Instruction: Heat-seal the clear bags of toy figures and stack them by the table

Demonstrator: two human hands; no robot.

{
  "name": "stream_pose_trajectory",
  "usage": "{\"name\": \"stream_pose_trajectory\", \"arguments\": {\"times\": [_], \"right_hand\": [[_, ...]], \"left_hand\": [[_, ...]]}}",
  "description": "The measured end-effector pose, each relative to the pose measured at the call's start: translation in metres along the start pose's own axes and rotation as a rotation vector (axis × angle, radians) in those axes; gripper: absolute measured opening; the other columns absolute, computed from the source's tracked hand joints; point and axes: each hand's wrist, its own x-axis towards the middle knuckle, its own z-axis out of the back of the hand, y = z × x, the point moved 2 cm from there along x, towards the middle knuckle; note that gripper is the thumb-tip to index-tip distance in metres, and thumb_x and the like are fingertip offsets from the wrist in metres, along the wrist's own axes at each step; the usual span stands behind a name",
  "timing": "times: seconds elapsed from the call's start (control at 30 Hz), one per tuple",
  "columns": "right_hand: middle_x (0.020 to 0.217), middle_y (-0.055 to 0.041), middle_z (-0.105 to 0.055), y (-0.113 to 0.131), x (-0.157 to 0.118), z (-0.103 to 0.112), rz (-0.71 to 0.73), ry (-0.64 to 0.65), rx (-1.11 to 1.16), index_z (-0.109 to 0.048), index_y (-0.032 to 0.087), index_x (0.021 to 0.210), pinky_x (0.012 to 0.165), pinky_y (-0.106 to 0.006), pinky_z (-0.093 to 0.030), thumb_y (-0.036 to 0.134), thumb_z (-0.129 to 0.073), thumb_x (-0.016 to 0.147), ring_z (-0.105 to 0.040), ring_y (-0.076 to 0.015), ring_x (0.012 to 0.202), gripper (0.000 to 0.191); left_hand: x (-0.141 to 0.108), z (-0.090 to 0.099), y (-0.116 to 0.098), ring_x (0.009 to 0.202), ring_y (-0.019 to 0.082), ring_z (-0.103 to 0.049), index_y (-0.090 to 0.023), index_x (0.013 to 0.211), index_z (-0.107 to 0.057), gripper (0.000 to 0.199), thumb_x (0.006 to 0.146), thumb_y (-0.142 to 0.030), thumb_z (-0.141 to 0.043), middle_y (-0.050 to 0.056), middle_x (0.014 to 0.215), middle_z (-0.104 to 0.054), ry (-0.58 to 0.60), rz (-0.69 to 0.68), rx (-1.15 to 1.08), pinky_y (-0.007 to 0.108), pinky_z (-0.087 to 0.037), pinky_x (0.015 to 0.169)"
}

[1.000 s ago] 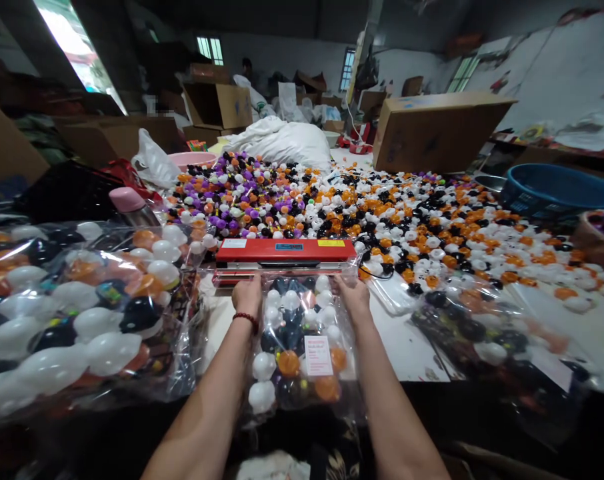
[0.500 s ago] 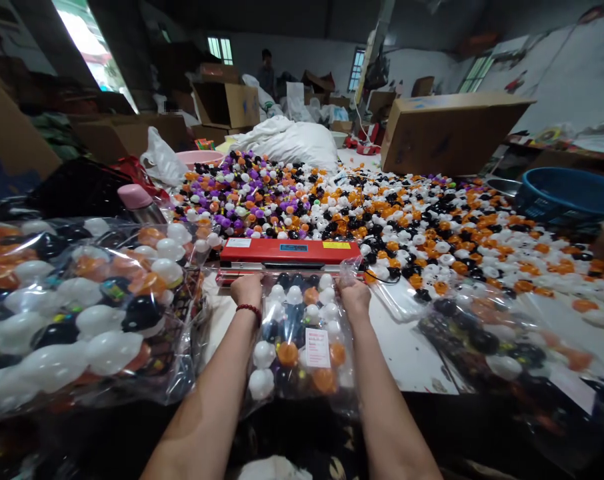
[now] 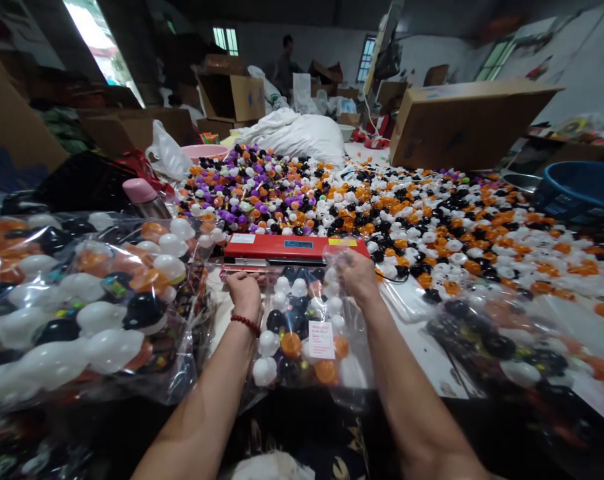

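A clear plastic bag (image 3: 293, 327) of white, black and orange balls, with a white printed label (image 3: 321, 339), lies between my forearms. Behind its top edge is a red machine (image 3: 277, 248) with a small dark display. My left hand (image 3: 245, 295), a red bead bracelet at the wrist, is closed on the bag's upper left corner at the machine's front edge. My right hand (image 3: 358, 275) grips the bag's upper right corner, raised in front of the machine's right end. Some fingertips are hidden behind the plastic.
Large filled bags lie at the left (image 3: 82, 313) and right (image 3: 512, 347). A pink-lidded flask (image 3: 145, 199) stands at left. Loose balls (image 3: 407, 213) cover the table beyond, with a cardboard box (image 3: 462, 127) and blue basket (image 3: 577, 193) at right. A person (image 3: 285, 67) is far back.
My right hand has risen and turned, lifting the bag's upper right corner toward the machine's top. My left hand has loosened from a tighter fist. The view has shifted slightly.
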Motion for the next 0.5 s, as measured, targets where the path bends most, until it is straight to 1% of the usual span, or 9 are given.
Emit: {"name": "stream_pose_trajectory", "arguments": {"times": [0.07, 0.13, 0.2, 0.27, 0.33, 0.4, 0.47, 0.5], "right_hand": [[0.088, -0.0013, -0.071, 0.013, 0.02, -0.004, 0.07, 0.186, -0.031, -0.074, 0.021, 0.089, 0.069, -0.022, -0.042, 0.024, -0.061, 0.081, -0.062, -0.0175, 0.081, 0.016], [0.078, -0.0011, -0.07, 0.019, 0.036, -0.007, 0.034, 0.361, -0.091, -0.075, 0.019, 0.081, 0.064, -0.021, -0.04, 0.022, -0.067, 0.077, -0.061, -0.0165, 0.073, 0.01], [0.065, 0.0003, -0.064, 0.02, 0.047, -0.009, -0.038, 0.48, -0.138, -0.075, 0.017, 0.074, 0.058, -0.022, -0.037, 0.024, -0.073, 0.074, -0.056, -0.0145, 0.062, 0.007], [0.054, 0.0022, -0.057, 0.02, 0.052, -0.011, -0.077, 0.533, -0.186, -0.072, 0.016, 0.065, 0.054, -0.022, -0.034, 0.022, -0.076, 0.07, -0.05, -0.0124, 0.054, 0.008], [0.047, 0.0035, -0.049, 0.02, 0.055, -0.013, -0.084, 0.55, -0.232, -0.066, 0.016, 0.054, 0.052, -0.022, -0.031, 0.017, -0.076, 0.068, -0.045, -0.0107, 0.05, 0.016], [0.044, 0.0038, -0.046, 0.02, 0.056, -0.017, -0.097, 0.563, -0.252, -0.06, 0.017, 0.046, 0.051, -0.023, -0.029, 0.013, -0.075, 0.065, -0.042, -0.0099, 0.048, 0.025], [0.042, 0.0035, -0.044, 0.021, 0.058, -0.022, -0.12, 0.565, -0.247, -0.055, 0.017, 0.039, 0.05, -0.023, -0.028, 0.009, -0.076, 0.06, -0.041, -0.0098, 0.047, 0.03], [0.041, 0.0033, -0.044, 0.022, 0.06, -0.024, -0.132, 0.554, -0.234, -0.054, 0.017, 0.038, 0.05, -0.023, -0.028, 0.007, -0.076, 0.057, -0.041, -0.01, 0.047, 0.031]], "left_hand": [[0.002, 0.006, -0.003, 0.064, 0.014, -0.058, -0.018, 0.08, -0.048, 0.022, 0.064, -0.003, -0.047, 0.0, 0.073, -0.057, -0.103, -0.092, 0.052, 0.026, -0.047, 0.065], [0.006, 0.011, -0.009, 0.073, 0.014, -0.058, -0.018, 0.083, -0.052, 0.022, 0.066, -0.004, -0.051, 0.001, 0.079, -0.059, -0.165, -0.219, 0.142, 0.026, -0.046, 0.072], [0.01, 0.011, -0.016, 0.081, 0.016, -0.058, -0.018, 0.086, -0.054, 0.02, 0.069, -0.007, -0.054, 0.003, 0.084, -0.06, -0.163, -0.334, 0.249, 0.027, -0.045, 0.079], [0.011, 0.007, -0.024, 0.084, 0.018, -0.058, -0.018, 0.087, -0.058, 0.019, 0.071, -0.008, -0.054, 0.005, 0.089, -0.061, -0.116, -0.416, 0.396, 0.029, -0.045, 0.083], [0.011, 0.001, -0.032, 0.089, 0.02, -0.058, -0.017, 0.086, -0.062, 0.021, 0.07, -0.006, -0.053, 0.008, 0.094, -0.062, -0.039, -0.471, 0.595, 0.032, -0.043, 0.087], [0.011, -0.008, -0.04, 0.095, 0.025, -0.057, -0.016, 0.085, -0.066, 0.022, 0.069, -0.006, -0.054, 0.011, 0.099, -0.063, 0.043, -0.514, 0.796, 0.035, -0.041, 0.092], [0.014, -0.017, -0.044, 0.103, 0.031, -0.054, -0.017, 0.081, -0.069, 0.019, 0.068, -0.009, -0.058, 0.014, 0.099, -0.064, 0.102, -0.527, 0.941, 0.042, -0.038, 0.095], [0.016, -0.022, -0.045, 0.108, 0.034, -0.051, -0.017, 0.075, -0.068, 0.013, 0.067, -0.011, -0.06, 0.015, 0.097, -0.064, 0.124, -0.503, 0.977, 0.044, -0.035, 0.096]]}}
